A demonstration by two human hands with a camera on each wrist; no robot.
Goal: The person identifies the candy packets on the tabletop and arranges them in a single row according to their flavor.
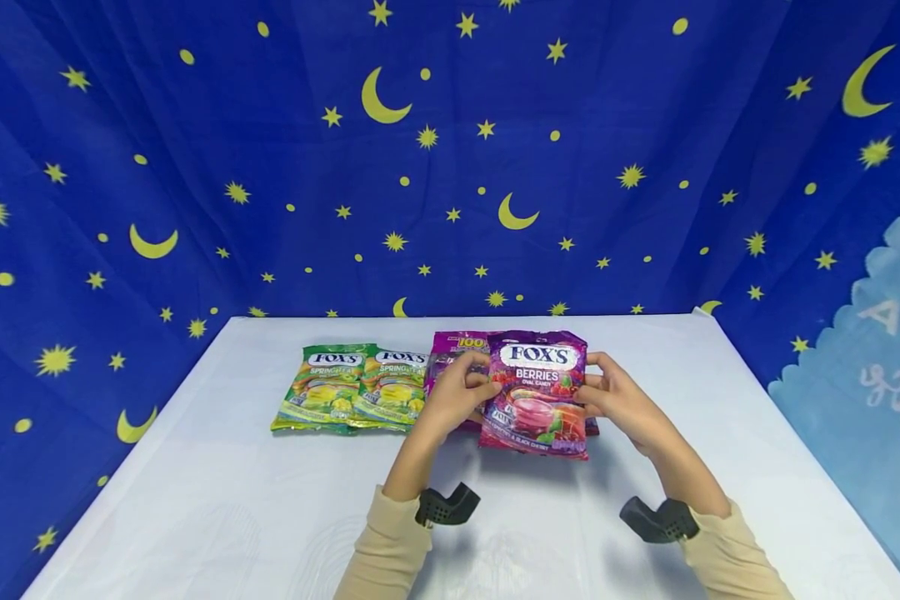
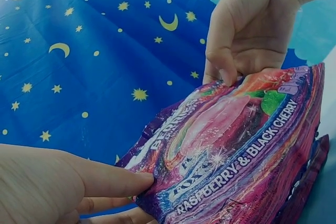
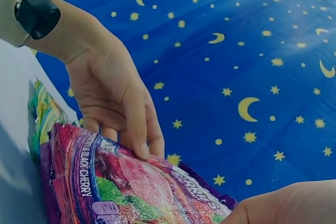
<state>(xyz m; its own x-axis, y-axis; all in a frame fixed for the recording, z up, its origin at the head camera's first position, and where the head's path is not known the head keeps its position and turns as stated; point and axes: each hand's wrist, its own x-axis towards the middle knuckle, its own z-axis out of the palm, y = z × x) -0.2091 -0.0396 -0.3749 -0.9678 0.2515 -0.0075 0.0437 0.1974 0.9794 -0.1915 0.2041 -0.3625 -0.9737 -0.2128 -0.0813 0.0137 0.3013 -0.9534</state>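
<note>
Both hands hold a purple Fox's Berries candy bag (image 1: 536,408) by its two side edges, its printed front facing the head camera. My left hand (image 1: 453,396) pinches the left edge, thumb on the front and fingers behind. On the opposite edge my right hand (image 1: 622,404) pinches in the same way. In the left wrist view the bag (image 2: 226,145) shows "Raspberry & Black Cherry" along its lower part. Behind it, partly covered by the bag and left hand, lies another purple-pink bag (image 1: 450,343) marked 100.
Two green Fox's Spring Tea bags (image 1: 322,392) (image 1: 392,387) lie overlapping left of the hands on the white table (image 1: 217,500). A blue curtain (image 1: 450,167) with moons and stars stands behind the table. Light blue cloth (image 1: 877,367) hangs at the right.
</note>
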